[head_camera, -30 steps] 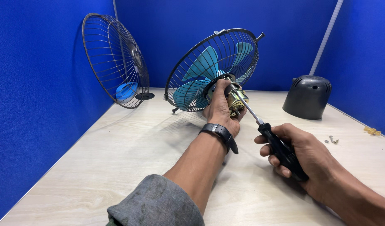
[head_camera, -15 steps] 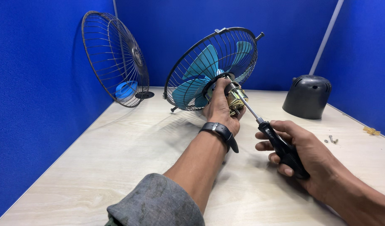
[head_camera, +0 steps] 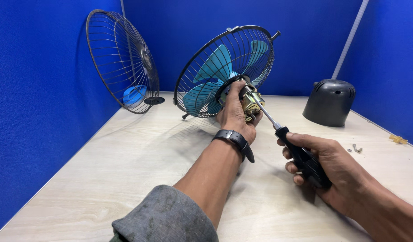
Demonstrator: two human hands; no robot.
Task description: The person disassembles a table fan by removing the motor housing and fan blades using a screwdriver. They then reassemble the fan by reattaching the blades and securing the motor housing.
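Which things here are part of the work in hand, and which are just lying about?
In use: left hand gripping the fan motor behind the rear guard and blades; right hand holding the screwdriver.

Lying about: front guard, dark motor cover, loose screws.

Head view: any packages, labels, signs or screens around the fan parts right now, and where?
None in view: no package, label, sign or screen shows.
Only bare parts: the fan motor in the left hand, the screwdriver in the right hand, a loose wire grille at the left wall, a dark grey motor cover at right.
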